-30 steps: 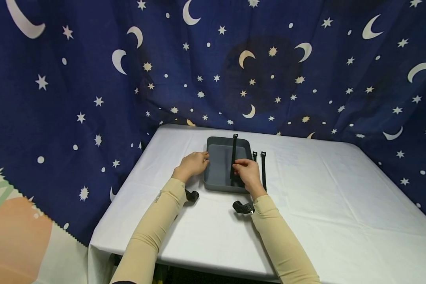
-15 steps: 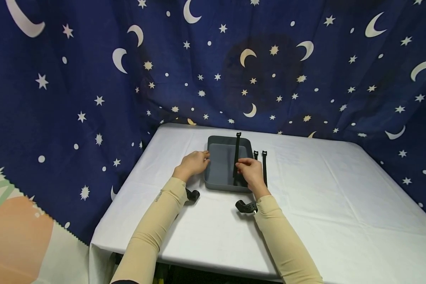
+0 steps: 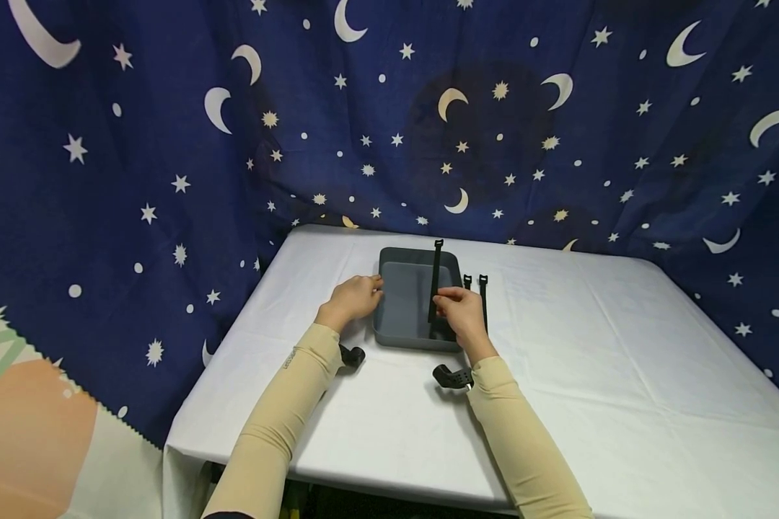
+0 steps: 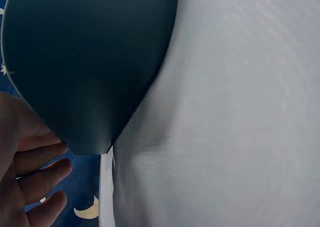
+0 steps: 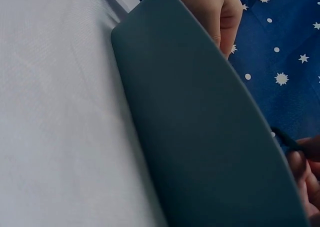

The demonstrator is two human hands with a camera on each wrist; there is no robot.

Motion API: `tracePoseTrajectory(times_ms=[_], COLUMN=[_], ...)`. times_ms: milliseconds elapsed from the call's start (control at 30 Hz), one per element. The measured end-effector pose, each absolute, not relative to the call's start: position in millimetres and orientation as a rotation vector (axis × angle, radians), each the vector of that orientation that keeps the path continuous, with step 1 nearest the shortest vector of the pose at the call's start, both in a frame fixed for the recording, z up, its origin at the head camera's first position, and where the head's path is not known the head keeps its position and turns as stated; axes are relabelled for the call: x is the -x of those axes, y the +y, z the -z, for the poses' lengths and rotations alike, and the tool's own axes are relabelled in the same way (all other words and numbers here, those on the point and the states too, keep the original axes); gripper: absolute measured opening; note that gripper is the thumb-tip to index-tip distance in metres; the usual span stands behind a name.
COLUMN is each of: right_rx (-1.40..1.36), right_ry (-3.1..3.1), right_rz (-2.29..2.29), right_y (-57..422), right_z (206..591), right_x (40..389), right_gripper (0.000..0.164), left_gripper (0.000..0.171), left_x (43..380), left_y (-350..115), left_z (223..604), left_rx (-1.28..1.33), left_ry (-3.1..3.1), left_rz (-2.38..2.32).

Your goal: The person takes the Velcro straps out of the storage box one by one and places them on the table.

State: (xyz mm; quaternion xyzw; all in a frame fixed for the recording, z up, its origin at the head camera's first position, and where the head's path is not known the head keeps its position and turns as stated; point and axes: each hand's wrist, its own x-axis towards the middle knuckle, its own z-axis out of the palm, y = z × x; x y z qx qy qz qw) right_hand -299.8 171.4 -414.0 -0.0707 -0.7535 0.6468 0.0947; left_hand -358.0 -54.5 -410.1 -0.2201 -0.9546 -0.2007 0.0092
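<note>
A shallow dark grey tray (image 3: 405,344) sits on the white table. At its left rim rests my left hand (image 3: 353,298), its fingers loosely extended; in the left wrist view the fingers (image 4: 47,179) spread beside the tray's corner. My right hand (image 3: 461,315) pinches a black cable strap (image 3: 436,270) between thumb and fingertips over the tray's right part. The strap points away from me, its buckle end past the far rim. From the right wrist, the tray wall (image 5: 195,117) covers most of the view, and only a bit of the dark strap (image 5: 285,137) shows.
Two more black straps, one short in view (image 3: 467,281) and partly behind my right hand, one longer (image 3: 483,299), lie right of the tray. A blue moon-and-star curtain (image 3: 389,115) hangs behind the table (image 3: 623,375). Black wrist mounts (image 3: 451,376) stick out from both forearms.
My right hand has shifted slightly to the right with the strap, mostly in the first half second. The left hand stays at the tray's left rim.
</note>
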Motion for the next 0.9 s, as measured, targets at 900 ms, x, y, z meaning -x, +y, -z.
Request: tracePoseTrajectory(times_ms=[900], right_rx=[0.174], right_ry=[-2.174], right_rz=[-1.952], right_y=[178.9], right_z=[410.2], right_x=[295.5], right_gripper=[0.025], left_gripper=[0.043], left_x=[353.6], left_y=[-52.9], left_z=[408.0], left_rx=[0.697], left_ry=[-2.984], left_rz=[0.628])
